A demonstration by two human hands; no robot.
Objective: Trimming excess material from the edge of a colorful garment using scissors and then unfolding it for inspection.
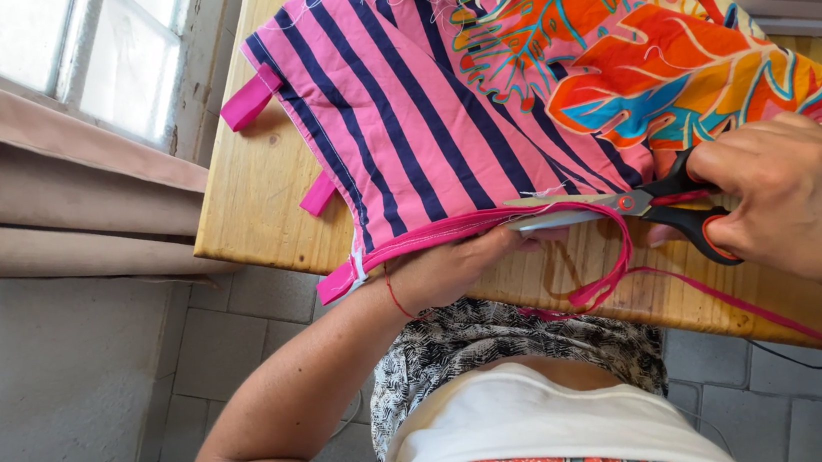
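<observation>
Black-handled scissors (pixel 630 208) are gripped by the right hand (pixel 799 194) at a pink striped fabric's (pixel 400 112) hem, pinched by the left hand (pixel 460 266) on a wooden counter (pixel 257 196)

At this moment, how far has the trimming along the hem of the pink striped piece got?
Done: a thin pink strip already hangs off the table edge, cut free. In hand: the right hand works the scissors along the hem while the left hand holds the striped fabric. Left: the hem from the blades toward the left corner looks uncut.
</observation>
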